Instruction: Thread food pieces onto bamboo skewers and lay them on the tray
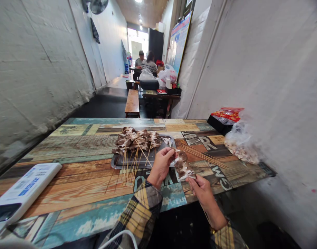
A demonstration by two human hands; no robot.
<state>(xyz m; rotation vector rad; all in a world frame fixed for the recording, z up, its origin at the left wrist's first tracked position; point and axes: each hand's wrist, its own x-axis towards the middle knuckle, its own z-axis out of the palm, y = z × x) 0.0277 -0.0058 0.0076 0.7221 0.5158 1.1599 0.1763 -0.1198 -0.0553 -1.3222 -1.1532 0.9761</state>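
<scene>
Grey-brown oyster mushroom pieces point(183, 165) are threaded close together on a bamboo skewer held between my hands. My left hand point(161, 166) pinches a mushroom piece at the upper end. Closed around the lower end, my right hand point(204, 194) grips the skewer just under the mushrooms, and its stick shows below the palm. A metal tray point(117, 162) lies just beyond my left hand. Piled on it are finished-looking mushroom skewers point(137, 140), their sticks pointing toward me. Several bare bamboo skewers point(203, 155) lie on the table to the right.
On the wood-patterned table point(78, 176), a clear bag of mushroom pieces point(241, 147) sits at the right beside a black box point(219, 125). A long white device point(31, 186) lies at the left. Farther back are a bench point(132, 101), another table and two people.
</scene>
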